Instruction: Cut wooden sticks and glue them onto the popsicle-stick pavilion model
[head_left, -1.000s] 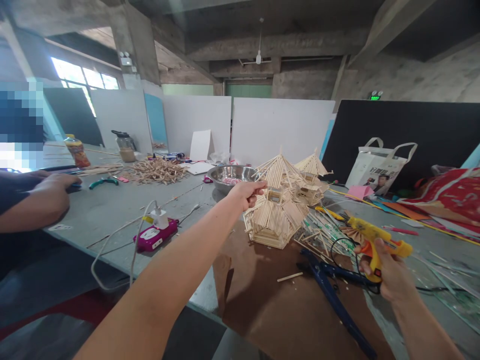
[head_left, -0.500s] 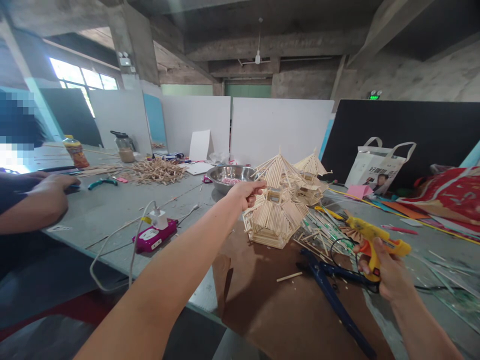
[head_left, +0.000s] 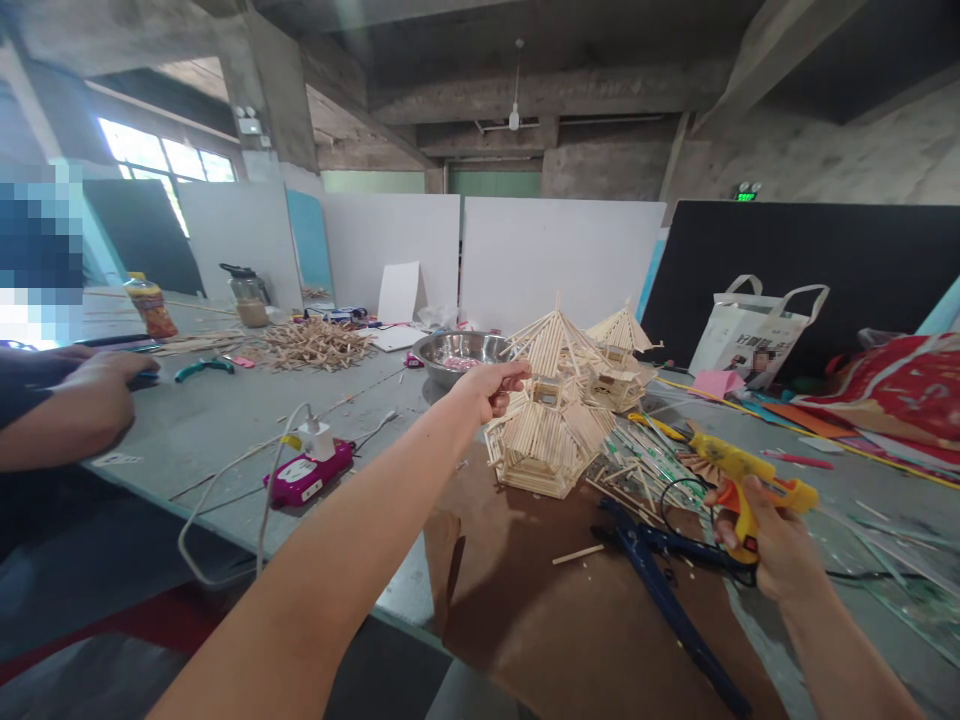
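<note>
Head view: tiered pale stick pagoda (head_left: 549, 445), left hand (head_left: 491, 388) pinching its edge, right hand (head_left: 780, 545) gripping a glue gun (head_left: 731, 458)! Blue cutters (head_left: 658, 590) lie nearer.

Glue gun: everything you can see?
The glue gun has a yellow, plastic-looking body with orange parts and a dark and red patch low on its handle. The right hand grips that handle, which points down. The body lies roughly level, its nozzle end towards the stick model but apart from it. Whether it is on doesn't show.
</note>
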